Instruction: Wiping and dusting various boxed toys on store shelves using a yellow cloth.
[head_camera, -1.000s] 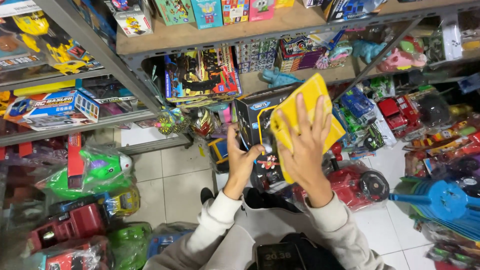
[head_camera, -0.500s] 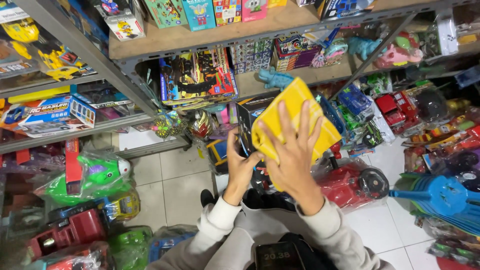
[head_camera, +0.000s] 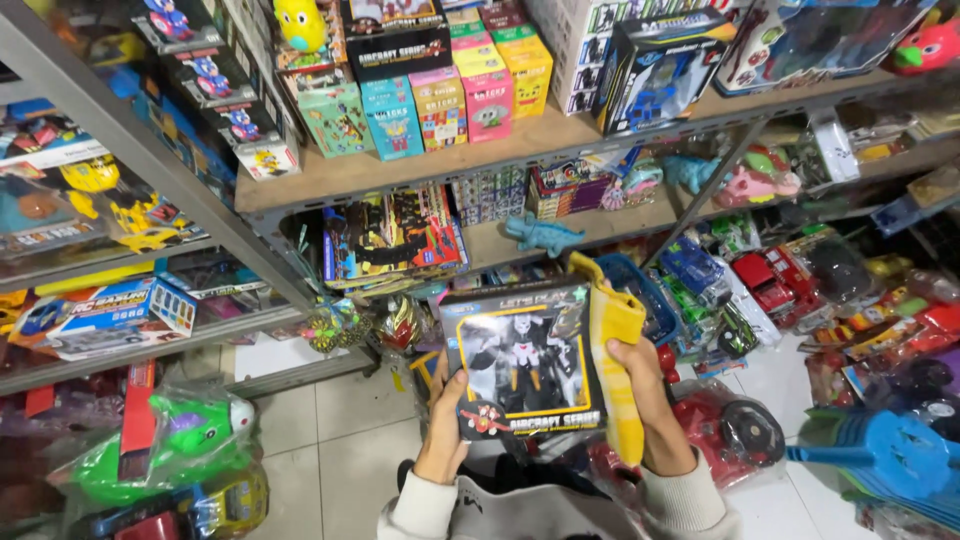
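Observation:
A dark toy box (head_camera: 520, 360) with a black-and-white robot picture on its front is held upright in front of me. My left hand (head_camera: 446, 430) grips its lower left edge. My right hand (head_camera: 645, 385) holds its right side together with a yellow cloth (head_camera: 618, 370), which hangs folded along that edge. The box front is uncovered and faces me.
Metal racks with wooden shelves (head_camera: 420, 165) carry boxed toys, with a blue dinosaur (head_camera: 542, 235) on the shelf behind the box. A red toy car (head_camera: 735, 430) lies on the tiled floor to the right. A green toy (head_camera: 175, 440) in plastic lies at the left.
The yellow cloth was spread flat over the box front under my right hand. It has come off to the right edge, baring the robot picture. The view has tilted up.

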